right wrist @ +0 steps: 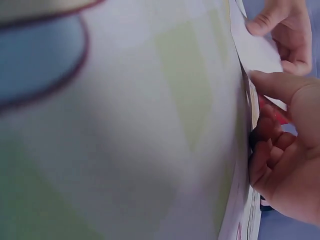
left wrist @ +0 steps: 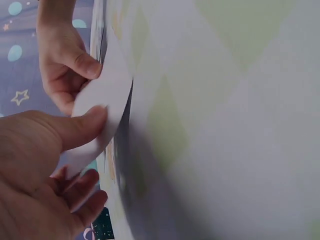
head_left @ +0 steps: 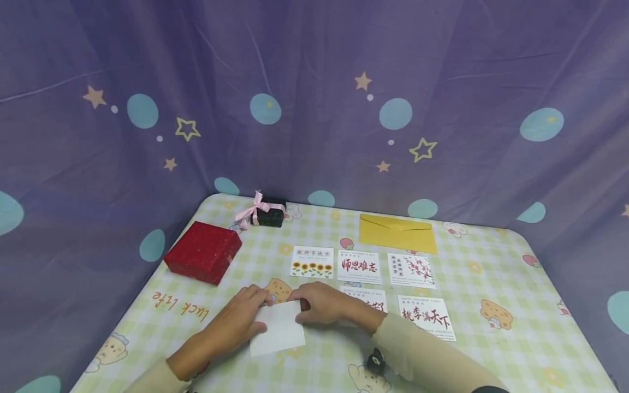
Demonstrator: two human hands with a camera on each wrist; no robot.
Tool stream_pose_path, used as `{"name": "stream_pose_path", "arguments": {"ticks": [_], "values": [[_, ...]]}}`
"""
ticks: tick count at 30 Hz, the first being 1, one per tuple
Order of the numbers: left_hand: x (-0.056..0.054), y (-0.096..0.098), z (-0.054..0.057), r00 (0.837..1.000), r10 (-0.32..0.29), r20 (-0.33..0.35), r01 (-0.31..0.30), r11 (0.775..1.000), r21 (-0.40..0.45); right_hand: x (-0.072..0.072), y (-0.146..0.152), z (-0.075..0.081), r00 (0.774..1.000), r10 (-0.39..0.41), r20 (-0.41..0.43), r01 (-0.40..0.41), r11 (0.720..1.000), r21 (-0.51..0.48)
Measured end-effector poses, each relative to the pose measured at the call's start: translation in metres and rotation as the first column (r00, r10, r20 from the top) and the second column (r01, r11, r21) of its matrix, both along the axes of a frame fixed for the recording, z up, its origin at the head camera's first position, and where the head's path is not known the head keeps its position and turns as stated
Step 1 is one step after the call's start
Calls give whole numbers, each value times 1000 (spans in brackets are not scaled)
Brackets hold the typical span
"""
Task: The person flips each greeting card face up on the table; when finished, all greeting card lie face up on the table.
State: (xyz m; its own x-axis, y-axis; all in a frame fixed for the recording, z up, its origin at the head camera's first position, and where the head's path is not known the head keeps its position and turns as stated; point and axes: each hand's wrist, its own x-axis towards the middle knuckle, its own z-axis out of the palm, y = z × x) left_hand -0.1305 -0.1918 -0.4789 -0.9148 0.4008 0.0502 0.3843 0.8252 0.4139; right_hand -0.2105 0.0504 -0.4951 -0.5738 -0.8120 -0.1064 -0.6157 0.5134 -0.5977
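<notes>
A blank white card (head_left: 277,333) is held slightly off the table at the near left, its plain face upward in the head view. My left hand (head_left: 237,316) grips its left side, the thumb lying over the face and the fingers behind. At the far right corner, my right hand (head_left: 321,303) pinches the same card between thumb and curled fingers. In the left wrist view the card (left wrist: 107,92) bows a little between both hands. Whatever is on its underside is hidden. Right of my right hand, a printed card (head_left: 380,299) lies partly covered by the wrist.
Several printed cards, including a sunflower card (head_left: 312,262) and a blossom card (head_left: 411,270), lie in rows. Behind them is a yellow envelope (head_left: 398,233). A red box (head_left: 203,251) and a dark box with pink ribbon (head_left: 270,214) stand left on the checked tablecloth (head_left: 496,273).
</notes>
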Motion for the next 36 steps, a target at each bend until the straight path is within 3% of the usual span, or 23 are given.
{"name": "stream_pose_path", "arguments": {"ticks": [5,10,14,23,26,29,36], "values": [[-2,-1,1,987,11,-159,-2,998,55,-6,8,2,993,-40,109,58,984,-170],[-9,-3,5,964,40,-264,-11,994,112,-8,13,5,993,-32,115,60,965,-257],[-15,-5,11,951,76,-299,-29,987,159,-8,16,8,993,-54,107,86,940,-329],[-25,-9,26,924,159,-347,-82,971,226,-8,24,19,976,-198,95,220,856,-469],[-28,-9,28,924,191,-330,-113,964,241,-9,26,20,975,-213,64,215,836,-505],[-31,-11,30,935,203,-290,-124,955,269,-9,29,22,975,-214,52,209,826,-524],[-35,-16,31,964,106,-243,-28,952,305,-8,42,19,954,-263,147,301,807,-509]]}}
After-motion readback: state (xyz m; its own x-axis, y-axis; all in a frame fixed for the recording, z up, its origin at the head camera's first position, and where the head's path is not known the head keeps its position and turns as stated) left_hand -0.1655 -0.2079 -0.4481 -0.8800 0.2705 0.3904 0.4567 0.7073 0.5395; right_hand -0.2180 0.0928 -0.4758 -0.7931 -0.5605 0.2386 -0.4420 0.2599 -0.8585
